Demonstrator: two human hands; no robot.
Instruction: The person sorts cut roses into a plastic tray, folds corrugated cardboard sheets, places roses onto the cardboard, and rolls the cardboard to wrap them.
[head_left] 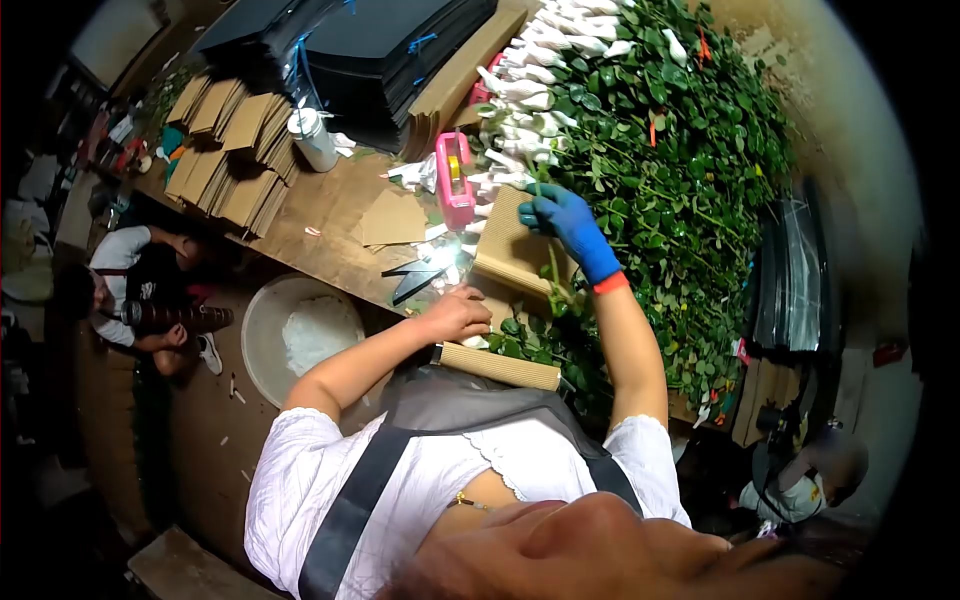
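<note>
My right hand [568, 228], in a blue glove, has its fingers closed around a green leafy stem [555, 268]. The stem crosses in front of a corrugated cardboard sheet [510, 240] that stands tilted on the table. My bare left hand [455, 313] is at the near table edge with its fingers curled; what they hold is hidden. Just below those fingers lies a small white-wrapped flower head [474, 342]. Black-handled scissors [415, 275] lie beyond my left hand. Closest to my body is a roll-like piece of corrugated cardboard [500, 367].
A large pile of leafy stems [660, 190] with white-wrapped heads [535, 75] covers the right side. A pink tape dispenser [455, 185], cardboard pieces [393, 218], a white bottle [313, 140] and black sheets [370, 55] stand beyond. A round tub [262, 345] and a seated person [135, 285] are left.
</note>
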